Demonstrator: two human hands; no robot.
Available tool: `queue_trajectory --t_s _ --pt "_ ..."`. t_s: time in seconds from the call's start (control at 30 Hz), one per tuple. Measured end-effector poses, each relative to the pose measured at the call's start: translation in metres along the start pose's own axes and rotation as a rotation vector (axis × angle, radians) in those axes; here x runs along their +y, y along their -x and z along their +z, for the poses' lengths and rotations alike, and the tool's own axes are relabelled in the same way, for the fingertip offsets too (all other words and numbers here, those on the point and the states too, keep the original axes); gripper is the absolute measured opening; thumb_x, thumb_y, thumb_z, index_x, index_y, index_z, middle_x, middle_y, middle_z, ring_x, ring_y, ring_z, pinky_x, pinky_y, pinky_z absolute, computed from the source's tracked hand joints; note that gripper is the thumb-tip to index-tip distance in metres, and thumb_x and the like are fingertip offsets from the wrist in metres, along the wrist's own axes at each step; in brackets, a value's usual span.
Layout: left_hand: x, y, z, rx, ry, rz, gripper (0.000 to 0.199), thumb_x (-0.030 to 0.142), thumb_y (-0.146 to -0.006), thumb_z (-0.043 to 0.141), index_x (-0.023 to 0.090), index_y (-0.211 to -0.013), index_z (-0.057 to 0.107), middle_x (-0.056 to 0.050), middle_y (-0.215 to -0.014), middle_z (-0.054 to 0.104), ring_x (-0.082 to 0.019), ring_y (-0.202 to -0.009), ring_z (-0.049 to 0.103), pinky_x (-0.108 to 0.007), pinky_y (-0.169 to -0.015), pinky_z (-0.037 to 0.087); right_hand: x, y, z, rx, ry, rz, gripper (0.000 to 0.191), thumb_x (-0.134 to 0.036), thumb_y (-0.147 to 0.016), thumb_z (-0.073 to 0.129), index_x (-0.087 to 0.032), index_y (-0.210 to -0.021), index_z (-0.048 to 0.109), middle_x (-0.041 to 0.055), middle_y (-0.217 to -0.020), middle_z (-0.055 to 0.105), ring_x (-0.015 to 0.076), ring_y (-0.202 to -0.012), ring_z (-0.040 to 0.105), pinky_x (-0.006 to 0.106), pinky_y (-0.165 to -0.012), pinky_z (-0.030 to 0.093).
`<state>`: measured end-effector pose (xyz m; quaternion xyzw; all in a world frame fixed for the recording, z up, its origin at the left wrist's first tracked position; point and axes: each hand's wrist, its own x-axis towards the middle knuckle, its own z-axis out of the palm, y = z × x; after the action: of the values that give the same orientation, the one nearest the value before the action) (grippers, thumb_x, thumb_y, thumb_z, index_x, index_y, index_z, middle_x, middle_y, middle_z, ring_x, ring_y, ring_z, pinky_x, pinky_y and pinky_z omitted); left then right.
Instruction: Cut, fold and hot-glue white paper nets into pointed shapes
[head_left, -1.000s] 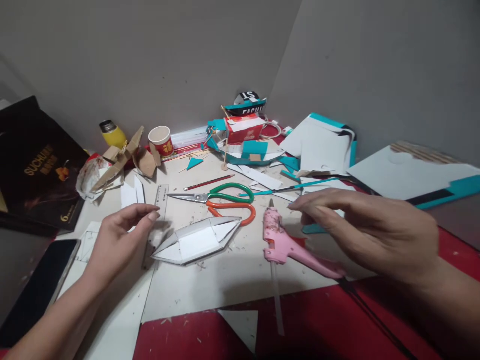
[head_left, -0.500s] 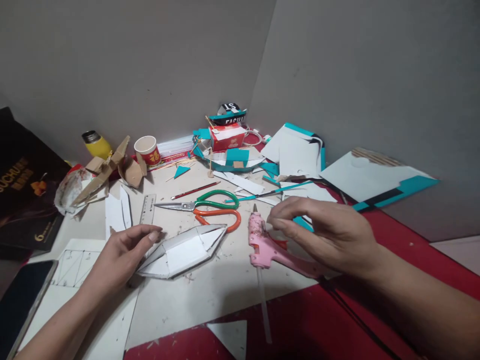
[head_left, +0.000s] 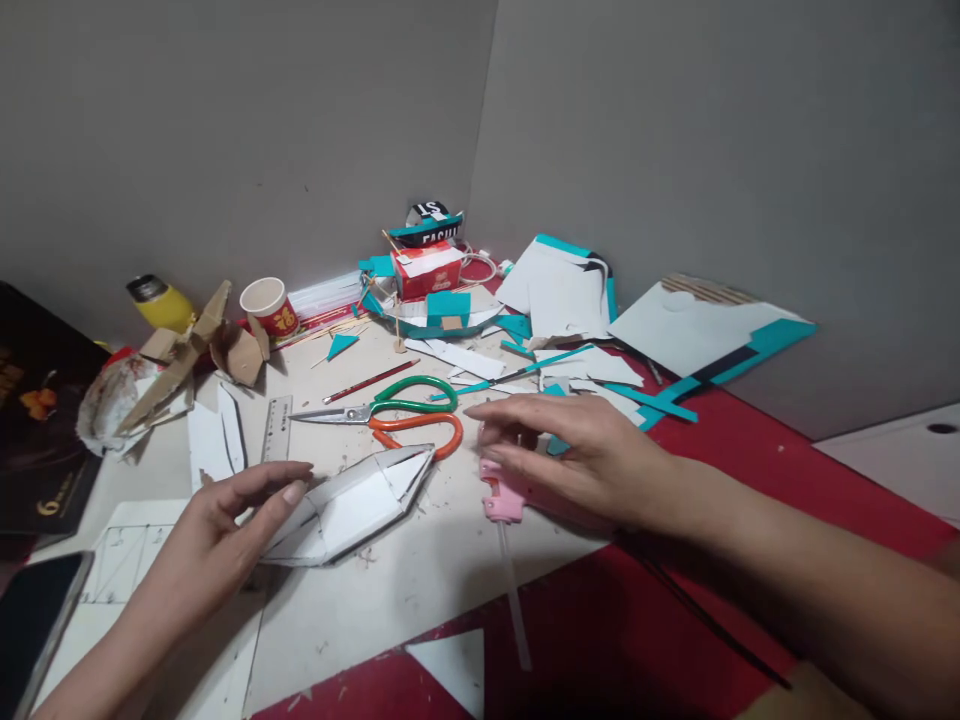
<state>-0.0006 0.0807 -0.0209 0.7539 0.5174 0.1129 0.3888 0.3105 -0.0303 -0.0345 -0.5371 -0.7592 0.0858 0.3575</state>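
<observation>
My left hand (head_left: pixel 225 525) is at the left end of a small white cardboard boat hull (head_left: pixel 360 508). Its thumb and forefinger are slightly apart with nothing seen between them. Over a pink hot glue gun (head_left: pixel 504 500) hovers my right hand (head_left: pixel 574 450), fingers parted and empty, hiding the gun's nozzle and much of its handle. A clear glue stick (head_left: pixel 516 610) juts from the gun's rear. Scissors (head_left: pixel 405 408) with one green and one orange handle lie just beyond the hull.
A pencil (head_left: pixel 371 382) and a ruler (head_left: pixel 277 428) lie near the scissors. Behind are a teal-and-white model boat (head_left: pixel 439 318), a paper cup (head_left: pixel 268 305) and a yellow bottle (head_left: pixel 166 305). Cardboard scraps (head_left: pixel 570 300) spread right. A phone (head_left: pixel 41 620) sits at left.
My right hand has shifted left and opened a little, now covering the glue gun's nozzle. My left hand's thumb and forefinger have parted slightly. The view has swung somewhat right.
</observation>
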Motion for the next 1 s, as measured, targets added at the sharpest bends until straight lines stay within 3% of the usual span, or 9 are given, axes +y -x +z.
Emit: queue_trajectory --t_s 0.07,0.17,0.23,0.33,0.4,0.5,0.7,1.0 --pt "0.019 -0.003 -0.006 0.055 -0.089 0.092 0.041 0.054 -0.077 0.058 0.026 -0.105 0.070 -0.004 -0.106 0.072 -0.027 -0.099 0.064 -0.033 -0.081 0.051 0.000 -0.002 -0.001 0.005 0.013 -0.030 0.021 -0.017 -0.089 0.052 -0.017 -0.107 0.063 0.0058 -0.088 0.070 0.0151 -0.077 0.065 0.025 -0.068 0.050" --pt "0.053 -0.016 -0.003 0.047 -0.213 0.233 0.039 0.052 -0.076 0.060 0.026 -0.103 0.071 -0.004 -0.105 0.072 -0.028 -0.098 0.064 -0.034 -0.084 0.050 0.001 -0.006 0.000 -0.061 0.033 -0.033 0.018 -0.019 -0.089 0.053 -0.015 -0.101 0.066 0.0080 -0.089 0.070 0.0176 -0.081 0.064 0.028 -0.071 0.049" --pt "0.071 -0.030 0.007 -0.039 -0.247 0.322 0.037 0.048 -0.077 0.061 0.024 -0.103 0.071 -0.005 -0.104 0.073 -0.027 -0.096 0.064 -0.033 -0.082 0.050 0.002 -0.010 0.001 -0.130 0.055 -0.030 0.018 -0.019 -0.089 0.054 -0.015 -0.099 0.068 0.0089 -0.090 0.069 0.0192 -0.084 0.063 0.031 -0.075 0.048" --pt "0.084 -0.052 0.025 -0.286 -0.197 0.426 0.027 0.040 -0.080 0.060 0.023 -0.096 0.073 -0.005 -0.100 0.074 -0.025 -0.091 0.066 -0.030 -0.079 0.050 0.000 -0.018 0.000 -0.222 0.091 -0.011 0.016 -0.019 -0.087 0.057 -0.014 -0.097 0.069 0.0093 -0.088 0.068 0.0208 -0.083 0.062 0.032 -0.074 0.046" --pt "0.084 -0.065 0.033 -0.434 -0.151 0.441 0.025 0.035 -0.081 0.060 0.022 -0.098 0.073 -0.004 -0.092 0.074 -0.022 -0.084 0.066 -0.028 -0.073 0.050 -0.003 -0.025 -0.001 -0.299 0.107 0.028 0.015 -0.018 -0.086 0.058 -0.013 -0.096 0.069 0.0093 -0.086 0.067 0.0204 -0.080 0.061 0.030 -0.071 0.045" --pt "0.078 -0.077 0.037 -0.535 -0.089 0.432 0.024 0.032 -0.082 0.059 0.020 -0.096 0.074 -0.003 -0.085 0.075 -0.020 -0.076 0.066 -0.026 -0.067 0.049 -0.007 -0.036 0.000 -0.411 0.114 0.067 0.012 -0.017 -0.085 0.059 -0.012 -0.091 0.068 0.0083 -0.083 0.065 0.0179 -0.075 0.059 0.026 -0.066 0.042" --pt "0.068 -0.077 0.040 -0.543 -0.038 0.428 0.023 0.030 -0.082 0.057 0.017 -0.087 0.075 -0.006 -0.087 0.075 -0.021 -0.080 0.066 -0.029 -0.071 0.050 0.001 -0.048 0.012 -0.494 0.152 0.008 0.012 -0.021 -0.086 0.060 -0.013 -0.084 0.068 0.0056 -0.074 0.064 0.0173 -0.074 0.056 0.026 -0.065 0.038" --pt "0.059 -0.060 0.046 -0.532 0.066 0.359 0.021 0.028 -0.083 0.055 0.016 -0.087 0.073 -0.005 -0.082 0.070 -0.018 -0.075 0.061 -0.027 -0.067 0.047 0.011 -0.052 0.018 -0.566 -0.076 -0.114 0.011 -0.013 -0.084 0.062 -0.013 -0.089 0.072 0.0050 -0.077 0.068 0.0145 -0.073 0.059 0.024 -0.066 0.041"
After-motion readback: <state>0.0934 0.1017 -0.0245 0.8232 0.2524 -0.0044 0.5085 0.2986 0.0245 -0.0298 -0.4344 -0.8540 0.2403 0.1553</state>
